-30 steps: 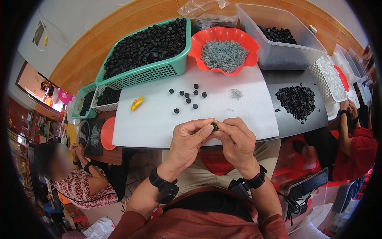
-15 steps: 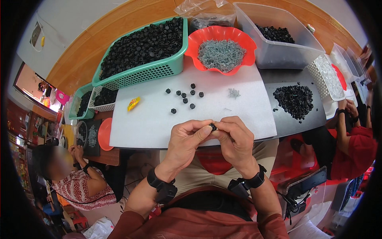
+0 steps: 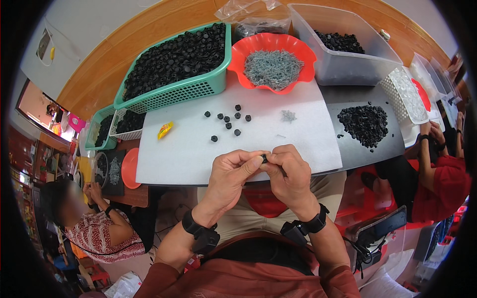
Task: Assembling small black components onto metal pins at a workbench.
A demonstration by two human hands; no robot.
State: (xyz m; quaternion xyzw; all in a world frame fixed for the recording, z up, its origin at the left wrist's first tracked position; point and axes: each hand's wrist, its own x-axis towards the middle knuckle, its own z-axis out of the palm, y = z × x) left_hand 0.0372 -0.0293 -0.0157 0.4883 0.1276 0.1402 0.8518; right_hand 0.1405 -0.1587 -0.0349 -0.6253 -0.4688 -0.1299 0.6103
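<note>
A small black plastic part (image 3: 264, 158), like a knob, is pinched between my two hands just above the near edge of the white mat (image 3: 174, 164). My left hand (image 3: 229, 175) grips it with thumb and forefinger. The fingertips of my right hand (image 3: 289, 174) press against its other side and partly hide it. Beyond my hands, several black knobs (image 3: 228, 119) lie scattered on the mat. To their right rests a small heap of screws (image 3: 288, 115), and a single screw (image 3: 281, 136) lies nearer my right hand.
Along the back stand a green basket (image 3: 174, 94) of black parts, a red scalloped bowl (image 3: 280, 88) of screws and a clear bin (image 3: 348, 67). A pile of black parts (image 3: 365, 125) sits at right, a yellow packet (image 3: 165, 130) at left. People work on both sides.
My right-hand fingers have shifted slightly around the black part and curled closer. The whole view has slid a little; the knobs and screws on the mat lie as before.
</note>
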